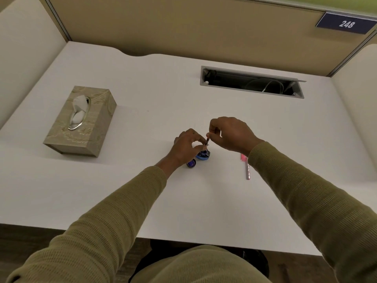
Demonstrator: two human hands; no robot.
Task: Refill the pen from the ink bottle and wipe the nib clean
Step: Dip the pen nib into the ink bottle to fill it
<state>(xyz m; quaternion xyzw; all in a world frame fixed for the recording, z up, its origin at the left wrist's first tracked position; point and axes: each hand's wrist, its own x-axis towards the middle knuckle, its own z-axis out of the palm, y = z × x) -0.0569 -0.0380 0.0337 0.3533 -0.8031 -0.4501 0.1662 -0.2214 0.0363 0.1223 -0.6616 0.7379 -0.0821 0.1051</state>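
White counter (142,201) inside a beige cubicle: left hand (186,148) pinches the open ink bottle (203,155) at centre; right hand (230,133) pinches the pen section (207,140) just above it. A jolt could tip ink; tissue box (81,121) waits at nine o'clock.

Blue ink bottle (203,155), pink pen barrel (246,165), beige floral-patterned tissue box (81,121), white desk (163,99), olive ribbed sleeves (130,203)

White rectangular desk (163,94) bearing a beige patterned tissue box (81,121) at left; right of the box, a blue glass ink bottle (203,155), its blue cap (191,163), and a pink pen barrel (246,166).
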